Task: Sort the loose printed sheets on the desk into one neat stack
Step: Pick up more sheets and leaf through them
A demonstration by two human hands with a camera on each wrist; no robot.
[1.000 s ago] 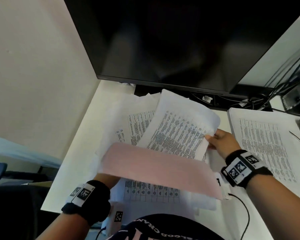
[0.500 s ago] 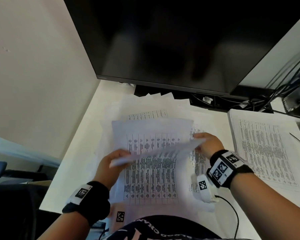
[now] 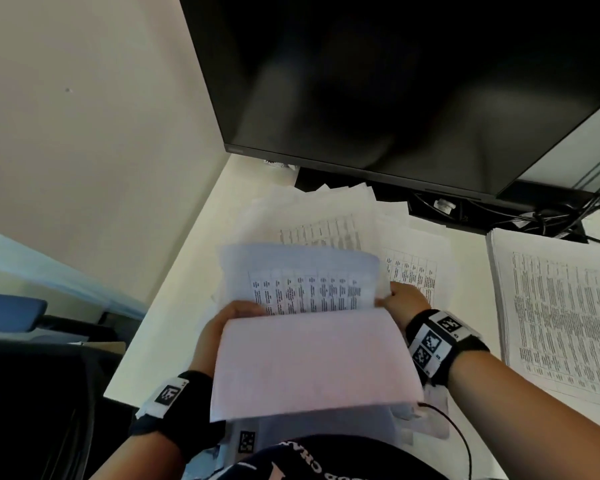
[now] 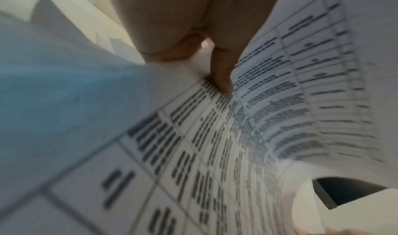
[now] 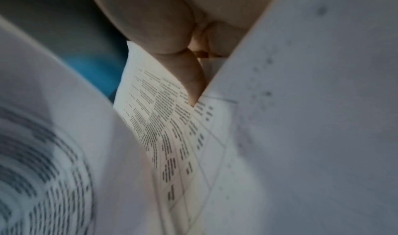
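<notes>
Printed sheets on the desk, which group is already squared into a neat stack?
The stack at the right, edges aligned. The pile under the monitor is fanned.

two hands (image 3: 236, 323) (image 3: 407, 299), one black flat monitor (image 3: 395, 81), one white bench (image 3: 174, 306), one neat stack of printed white sheets (image 3: 551, 313), loose printed sheets (image 3: 326, 216) too overlapped to count.

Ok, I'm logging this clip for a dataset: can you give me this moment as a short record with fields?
left hand: holds left edge of lifted sheets
right hand: holds their right edge
lifted sheets: raised, blank back toward camera
loose sheets: spread under monitor
neat stack: on desk, right side
monitor: dark
</notes>
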